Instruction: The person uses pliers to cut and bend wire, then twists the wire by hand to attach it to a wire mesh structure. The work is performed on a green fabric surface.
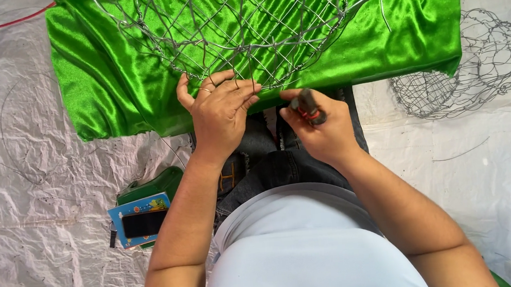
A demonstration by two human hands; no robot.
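Note:
A large wire mesh frame (245,21) lies on shiny green satin cloth (101,71) spread before my knees. My left hand (221,112) grips the near rim of the mesh, fingers curled over the wires and pressing on the cloth; a ring shows on one finger. My right hand (318,125) is closed around a small tool with dark and red handles (309,108), probably pliers, held just beside the mesh rim and right of my left hand. The tool's tip is hidden by my fingers.
A second, smaller wire mesh form (476,62) lies at the right on the white plastic sheeting (37,181). A phone on a blue booklet (142,222) and a green object (154,184) sit left of my leg. Loose wire (462,151) lies right.

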